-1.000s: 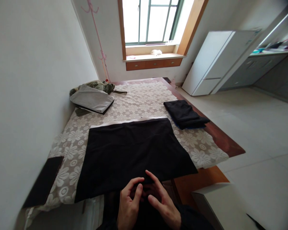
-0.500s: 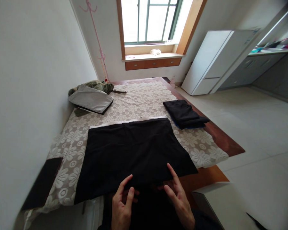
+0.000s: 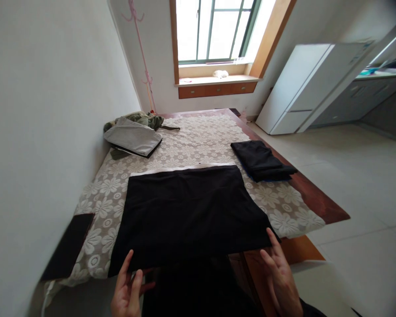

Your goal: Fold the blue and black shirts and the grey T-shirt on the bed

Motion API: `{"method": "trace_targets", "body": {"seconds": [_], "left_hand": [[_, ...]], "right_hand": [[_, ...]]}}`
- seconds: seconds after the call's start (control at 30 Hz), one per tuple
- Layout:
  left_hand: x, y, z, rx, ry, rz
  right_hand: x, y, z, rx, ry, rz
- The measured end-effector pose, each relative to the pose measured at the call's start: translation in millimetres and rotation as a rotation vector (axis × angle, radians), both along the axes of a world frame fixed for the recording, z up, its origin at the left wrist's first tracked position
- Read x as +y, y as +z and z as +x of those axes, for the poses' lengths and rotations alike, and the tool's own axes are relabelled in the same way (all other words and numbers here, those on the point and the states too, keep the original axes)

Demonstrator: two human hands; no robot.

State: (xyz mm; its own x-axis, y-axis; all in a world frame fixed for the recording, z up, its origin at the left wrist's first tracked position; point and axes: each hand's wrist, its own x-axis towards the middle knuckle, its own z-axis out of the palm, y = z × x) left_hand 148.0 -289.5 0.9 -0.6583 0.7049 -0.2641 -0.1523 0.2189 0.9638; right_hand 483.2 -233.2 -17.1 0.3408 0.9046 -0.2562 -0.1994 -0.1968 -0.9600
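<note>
A black piece of clothing lies spread flat on the table, a white band along its far edge. Its exact kind I cannot make out. My left hand is at its near left corner, fingers apart, with the index fingertip over the dark fabric. At the near right corner is my right hand, its thumb and fingers also spread and the index finger against or just above the fabric. Neither hand grips anything that shows. A folded dark garment rests to the right, with a bit of blue under its edge.
A floral lace cloth covers the wooden table. Grey and green clothes are heaped at the back left. A flat black object, with a white cable by it, lies near the left wall. A white fridge stands beyond.
My hands have moved apart, the left one leftward and the right one rightward, toward the near corners of the black clothing. The view has shifted slightly.
</note>
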Motion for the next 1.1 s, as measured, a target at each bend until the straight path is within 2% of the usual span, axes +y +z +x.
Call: {"method": "trace_targets", "body": {"seconds": [0.2, 0.5, 0.57, 0.73, 0.93, 1.03, 1.1], "left_hand": [[-7, -5.4, -15, -0.027, 0.04, 0.0], [-8, -2.0, -9, -0.017, 0.096, 0.05], [-9, -0.4, -5, 0.008, 0.028, 0.039], [-5, 3.4, 10, 0.028, -0.259, 0.01], [13, 1.4, 40, -0.064, -0.585, 0.017], [17, -4.1, 52, -0.123, -0.688, 0.035], [18, -6.7, 56, -0.087, -0.691, 0.06]], "right_hand": [[4, -6.2, 12, 0.005, -0.07, -0.019], [0, -4.7, 5, -0.02, -0.086, -0.007], [-4, -5.0, 1, -0.019, -0.019, -0.01], [-14, -10.3, -22, 0.001, 0.212, -0.009], [-18, -7.5, -83, 0.027, 0.646, 0.074], [-20, -4.3, -114, 0.137, 0.818, 0.11], [-20, -4.5, -128, 0.141, 0.84, 0.109]]}}
